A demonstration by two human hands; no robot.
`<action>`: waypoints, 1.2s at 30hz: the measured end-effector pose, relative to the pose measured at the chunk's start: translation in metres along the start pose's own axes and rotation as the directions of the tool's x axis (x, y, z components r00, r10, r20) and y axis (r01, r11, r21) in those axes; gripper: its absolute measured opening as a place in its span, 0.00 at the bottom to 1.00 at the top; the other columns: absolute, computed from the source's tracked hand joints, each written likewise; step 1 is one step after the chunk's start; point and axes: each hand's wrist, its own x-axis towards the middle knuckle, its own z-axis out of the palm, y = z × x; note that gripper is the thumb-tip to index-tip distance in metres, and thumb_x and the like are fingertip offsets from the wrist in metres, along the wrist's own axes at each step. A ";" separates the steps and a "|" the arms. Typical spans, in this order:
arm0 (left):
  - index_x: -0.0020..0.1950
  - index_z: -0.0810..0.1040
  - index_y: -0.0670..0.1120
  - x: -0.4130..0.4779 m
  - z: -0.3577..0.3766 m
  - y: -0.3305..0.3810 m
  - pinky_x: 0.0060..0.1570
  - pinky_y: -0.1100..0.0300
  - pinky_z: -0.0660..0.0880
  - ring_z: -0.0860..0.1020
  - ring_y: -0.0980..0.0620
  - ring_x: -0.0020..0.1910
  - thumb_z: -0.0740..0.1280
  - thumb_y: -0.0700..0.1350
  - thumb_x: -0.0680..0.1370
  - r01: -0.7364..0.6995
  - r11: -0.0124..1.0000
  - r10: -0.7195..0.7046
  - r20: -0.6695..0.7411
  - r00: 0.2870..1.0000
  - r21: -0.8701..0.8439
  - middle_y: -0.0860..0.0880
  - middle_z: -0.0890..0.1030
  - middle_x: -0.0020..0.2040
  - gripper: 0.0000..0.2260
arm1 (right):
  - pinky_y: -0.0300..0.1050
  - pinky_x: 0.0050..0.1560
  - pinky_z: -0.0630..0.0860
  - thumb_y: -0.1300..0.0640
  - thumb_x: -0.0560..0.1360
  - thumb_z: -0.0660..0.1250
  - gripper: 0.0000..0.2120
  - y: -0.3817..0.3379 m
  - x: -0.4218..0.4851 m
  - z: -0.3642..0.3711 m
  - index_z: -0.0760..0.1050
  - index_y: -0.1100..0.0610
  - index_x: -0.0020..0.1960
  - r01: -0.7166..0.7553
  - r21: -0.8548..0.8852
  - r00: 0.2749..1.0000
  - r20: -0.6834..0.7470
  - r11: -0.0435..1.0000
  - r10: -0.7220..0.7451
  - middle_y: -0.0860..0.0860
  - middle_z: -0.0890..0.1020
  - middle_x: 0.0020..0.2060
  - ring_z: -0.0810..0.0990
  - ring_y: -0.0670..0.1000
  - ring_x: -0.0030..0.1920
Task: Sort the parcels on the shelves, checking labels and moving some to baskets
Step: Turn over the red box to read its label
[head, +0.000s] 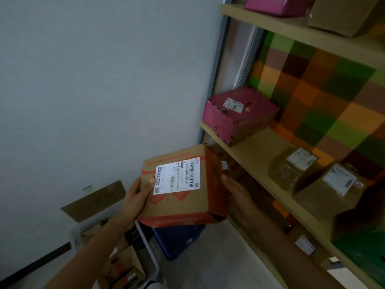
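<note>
I hold a brown cardboard parcel [183, 197] with red print and a white barcode label [177, 176] facing up, in front of the shelves. My left hand [137, 197] grips its left edge, thumb on the top face by the label. My right hand [235, 190] holds its right side, the fingers hidden behind the box. On the middle shelf [256, 155] sit a pink parcel [239, 113], a clear-wrapped parcel [291, 167] and a brown labelled box [329, 188].
A white basket [150, 247] with cardboard boxes and a blue bin [177, 240] stand on the floor below the parcel. The upper shelf [291, 28] carries a pink and a brown box. A grey wall fills the left. More parcels sit on the lower shelf [302, 245].
</note>
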 end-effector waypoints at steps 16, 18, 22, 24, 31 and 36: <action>0.72 0.69 0.55 0.067 0.022 0.000 0.56 0.55 0.80 0.81 0.52 0.57 0.73 0.57 0.69 0.065 0.998 -0.065 0.401 0.914 0.012 0.50 0.80 0.63 0.32 | 0.36 0.48 0.79 0.52 0.75 0.73 0.23 0.018 0.048 0.102 0.73 0.48 0.69 0.164 -0.144 0.932 -0.301 0.976 -0.200 0.47 0.81 0.59 0.81 0.45 0.55; 0.71 0.67 0.55 0.067 0.026 -0.003 0.50 0.61 0.78 0.80 0.56 0.56 0.73 0.57 0.69 0.008 0.999 -0.020 0.360 0.933 0.035 0.54 0.79 0.60 0.33 | 0.35 0.47 0.78 0.54 0.75 0.73 0.24 0.020 0.051 0.100 0.72 0.49 0.70 0.163 -0.175 0.919 -0.331 0.971 -0.214 0.47 0.81 0.60 0.81 0.45 0.56; 0.68 0.67 0.55 0.073 0.027 -0.003 0.47 0.63 0.77 0.79 0.57 0.53 0.73 0.50 0.75 0.025 0.999 -0.032 0.327 0.944 0.026 0.56 0.79 0.57 0.24 | 0.34 0.48 0.78 0.53 0.76 0.72 0.21 0.022 0.049 0.098 0.74 0.49 0.68 0.162 -0.230 0.902 -0.361 0.960 -0.238 0.47 0.81 0.60 0.81 0.45 0.56; 0.69 0.71 0.52 0.077 0.022 0.003 0.53 0.55 0.79 0.81 0.50 0.56 0.74 0.53 0.74 0.062 0.998 -0.050 0.351 0.935 -0.024 0.48 0.81 0.61 0.25 | 0.36 0.48 0.79 0.52 0.79 0.67 0.14 0.011 0.045 0.091 0.76 0.51 0.65 0.170 -0.141 0.907 -0.365 0.975 -0.211 0.48 0.82 0.57 0.82 0.45 0.54; 0.71 0.71 0.49 0.081 0.011 0.031 0.58 0.52 0.78 0.80 0.47 0.61 0.69 0.56 0.76 0.136 0.965 -0.014 0.470 0.882 -0.225 0.47 0.81 0.63 0.25 | 0.57 0.67 0.73 0.39 0.63 0.76 0.47 -0.006 0.044 0.054 0.63 0.49 0.77 0.093 -0.144 0.874 -0.463 0.985 -0.150 0.45 0.71 0.66 0.73 0.50 0.65; 0.74 0.68 0.52 0.072 0.013 0.034 0.58 0.54 0.78 0.79 0.48 0.62 0.65 0.56 0.77 0.068 0.966 0.052 0.450 0.892 -0.248 0.48 0.78 0.67 0.26 | 0.60 0.65 0.76 0.35 0.59 0.81 0.46 -0.006 0.044 0.033 0.72 0.54 0.70 0.031 0.115 0.965 -0.262 0.993 0.001 0.55 0.82 0.62 0.82 0.57 0.61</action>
